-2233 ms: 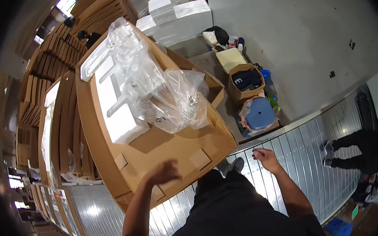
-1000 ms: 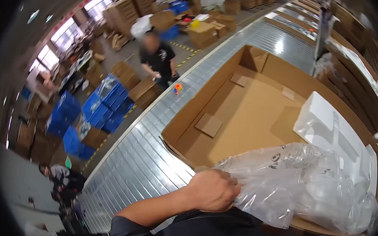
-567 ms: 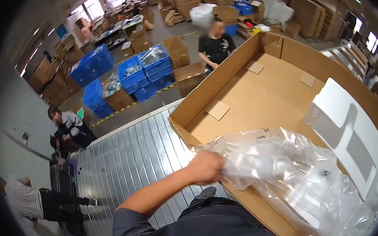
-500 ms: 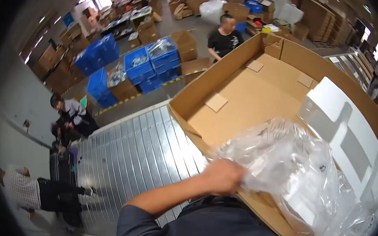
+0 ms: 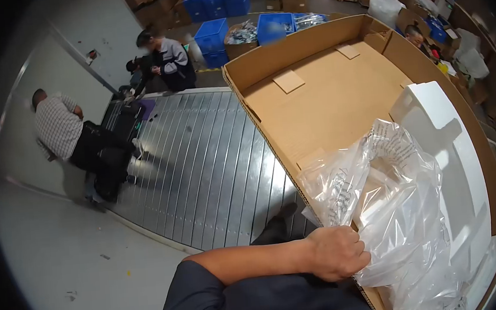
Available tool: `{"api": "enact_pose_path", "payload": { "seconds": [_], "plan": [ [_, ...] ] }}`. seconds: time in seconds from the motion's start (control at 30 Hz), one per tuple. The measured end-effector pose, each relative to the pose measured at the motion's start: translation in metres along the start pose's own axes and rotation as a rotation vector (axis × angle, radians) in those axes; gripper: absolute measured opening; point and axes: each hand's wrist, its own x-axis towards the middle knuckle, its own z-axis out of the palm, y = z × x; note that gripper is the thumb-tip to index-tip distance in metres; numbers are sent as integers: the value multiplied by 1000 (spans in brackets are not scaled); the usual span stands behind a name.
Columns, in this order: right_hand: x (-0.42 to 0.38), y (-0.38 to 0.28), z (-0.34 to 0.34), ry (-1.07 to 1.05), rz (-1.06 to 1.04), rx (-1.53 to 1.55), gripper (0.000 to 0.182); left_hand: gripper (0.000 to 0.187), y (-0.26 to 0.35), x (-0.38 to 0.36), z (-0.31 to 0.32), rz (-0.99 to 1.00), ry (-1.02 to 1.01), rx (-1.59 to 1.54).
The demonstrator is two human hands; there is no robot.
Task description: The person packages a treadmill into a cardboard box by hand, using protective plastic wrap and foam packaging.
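My left hand (image 5: 337, 253) is closed in a fist at the near edge of a large open cardboard box (image 5: 326, 111). Gathered in its fingers is a clear plastic bag (image 5: 401, 213) with printed text, which spreads crumpled over the near part of the box. Beneath and beside the bag, white foam packing (image 5: 456, 168) lies along the box's right wall. Small cardboard pads (image 5: 289, 82) rest on the box floor. My right hand does not show.
A metal slatted conveyor (image 5: 202, 164) runs to the left of the box. One person in a checked shirt (image 5: 59, 129) and another in a grey-and-black jacket (image 5: 173, 62) are beyond it. Blue crates (image 5: 212, 35) stand behind, and another person's head (image 5: 413, 34) shows past the box.
The view has swung left, shifting the surroundings rightward. My left hand still grips the bag, now lower in view, and the bag's printed top part stands more spread out.
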Motion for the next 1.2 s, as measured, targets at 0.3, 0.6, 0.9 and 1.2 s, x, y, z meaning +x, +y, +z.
{"api": "enact_pose_path", "payload": {
  "seconds": [0.3,0.6,0.9,1.2],
  "plan": [
    [97,-32,71,-372,-352,-269,38,18,18,8,28,-72,38,139],
    [81,-17,126,-575,-690,-386,35,19,-22,3,20,-207,3,145],
    [-85,-15,26,-710,-204,-180,48,21,18,-32,-15,-1054,699,-646],
    [-89,-209,92,-609,-432,494,54,36,34,-116,-120,-1075,592,-541]
  ]
}}
